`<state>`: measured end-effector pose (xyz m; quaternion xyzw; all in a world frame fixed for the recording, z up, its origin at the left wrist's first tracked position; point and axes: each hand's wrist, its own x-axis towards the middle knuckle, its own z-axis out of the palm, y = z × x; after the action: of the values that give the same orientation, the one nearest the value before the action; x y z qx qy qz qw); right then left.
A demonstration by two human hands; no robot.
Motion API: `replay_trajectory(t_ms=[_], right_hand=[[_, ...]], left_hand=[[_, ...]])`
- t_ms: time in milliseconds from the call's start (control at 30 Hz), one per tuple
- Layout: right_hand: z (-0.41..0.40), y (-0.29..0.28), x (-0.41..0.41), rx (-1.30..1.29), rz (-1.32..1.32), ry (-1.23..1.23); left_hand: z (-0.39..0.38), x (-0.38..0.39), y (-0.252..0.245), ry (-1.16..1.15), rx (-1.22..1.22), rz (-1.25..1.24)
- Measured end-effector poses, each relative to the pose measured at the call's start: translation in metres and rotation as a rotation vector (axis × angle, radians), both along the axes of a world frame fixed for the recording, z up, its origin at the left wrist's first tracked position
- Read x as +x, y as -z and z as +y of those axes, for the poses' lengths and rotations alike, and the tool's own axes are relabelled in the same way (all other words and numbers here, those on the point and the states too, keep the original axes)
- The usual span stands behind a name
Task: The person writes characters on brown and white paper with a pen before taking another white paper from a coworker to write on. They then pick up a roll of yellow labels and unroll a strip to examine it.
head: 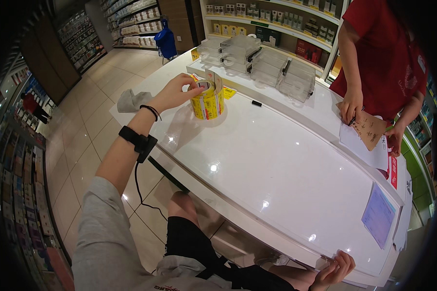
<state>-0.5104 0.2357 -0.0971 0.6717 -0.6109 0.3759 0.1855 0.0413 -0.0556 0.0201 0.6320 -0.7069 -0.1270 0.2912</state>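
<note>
My left hand (180, 91) reaches over the white counter (255, 152) at upper left. Its fingertips touch the top rim of a wide roll of yellow printed labels (208, 103), which stands upright; whether they grip it cannot be told. A strip of the roll sticks up at its back. Beside my left wrist lies a crumpled grey cloth (133, 100). A small black cap-like piece (256, 103) lies right of the roll. My right hand (335, 271) rests at the counter's near edge at lower right, fingers curled over it; it holds no loose object that I can see.
Clear plastic boxes (267, 67) stand along the counter's back. A person in a red shirt (382, 62) holds a pen and a brown written card (367, 129) over white papers at the right. A bluish sheet (378, 215) lies at the right end. Behind are stocked shelves and a blue trolley bag (165, 40).
</note>
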Motion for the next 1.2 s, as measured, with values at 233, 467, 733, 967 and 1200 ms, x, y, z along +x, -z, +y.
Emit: replay_trajectory(t_ms=[233, 467, 733, 967, 1200], right_hand=[[0.0, -0.001, 0.002, -0.007, -0.026, -0.002], [-0.002, -0.004, 0.005, -0.016, -0.032, 0.002], [0.0, -0.002, 0.004, -0.007, -0.042, 0.018], [-0.002, -0.001, 0.005, -0.011, -0.047, 0.02], [-0.005, 0.001, 0.003, -0.023, -0.037, 0.007]], left_hand=[[-0.01, -0.022, -0.02, 0.01, 0.072, -0.157], [-0.016, -0.025, -0.025, 0.033, 0.123, -0.218], [-0.014, -0.024, -0.026, 0.095, 0.073, -0.28], [-0.012, -0.015, -0.027, 0.109, 0.012, -0.262], [-0.001, -0.01, -0.038, 0.091, 0.205, -0.268]])
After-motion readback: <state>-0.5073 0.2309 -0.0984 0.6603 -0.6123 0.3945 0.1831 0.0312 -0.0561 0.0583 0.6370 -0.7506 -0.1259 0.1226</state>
